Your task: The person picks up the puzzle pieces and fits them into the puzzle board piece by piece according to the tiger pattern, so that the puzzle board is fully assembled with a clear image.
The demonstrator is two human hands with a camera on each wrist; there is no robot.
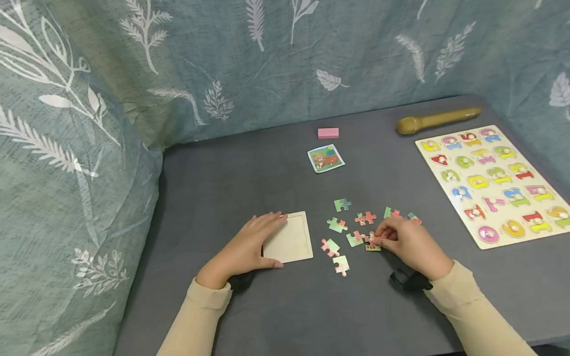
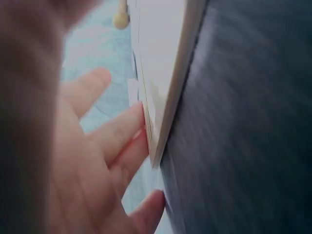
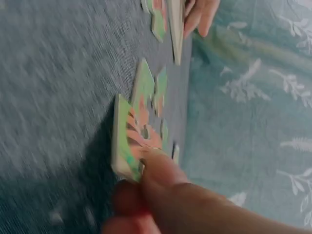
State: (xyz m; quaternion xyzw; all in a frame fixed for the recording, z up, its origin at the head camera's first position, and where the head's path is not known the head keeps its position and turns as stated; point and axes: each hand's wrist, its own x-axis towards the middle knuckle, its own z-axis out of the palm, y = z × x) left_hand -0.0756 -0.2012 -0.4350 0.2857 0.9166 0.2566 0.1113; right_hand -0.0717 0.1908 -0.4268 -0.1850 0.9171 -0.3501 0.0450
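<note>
pinching a puzzle piece (image 3: 124, 141) between thumb and fingertips of the right hand (image 1: 407, 242), low over or on the grey table (image 1: 311, 311) — hard to tell which — among loose puzzle pieces (image 1: 342, 265) to the right of a shallow wooden tray (image 1: 291, 242). resting the left hand (image 1: 256, 242) along the tray's left side, fingers fairly straight and spread apart, fingertips at the far edge and thumb at the near one, touching rather than gripping. to do this well, probably best to hold the piece by its rim, printed face up, with tabs and notches left free; to turn it with the fingertips rather than the wrist; and to brace the tray lightly, clear of the recess. as for writing: character-like shapes on the knobbed board (image 1: 502, 239) at the right, too small to name with certainty. on the picture card (image 1: 326, 158), a brown animal against green, without legible words. likewise no brand or label to read on the pink block (image 1: 328, 133) or the yellow-brown stick (image 1: 438, 121).
</note>
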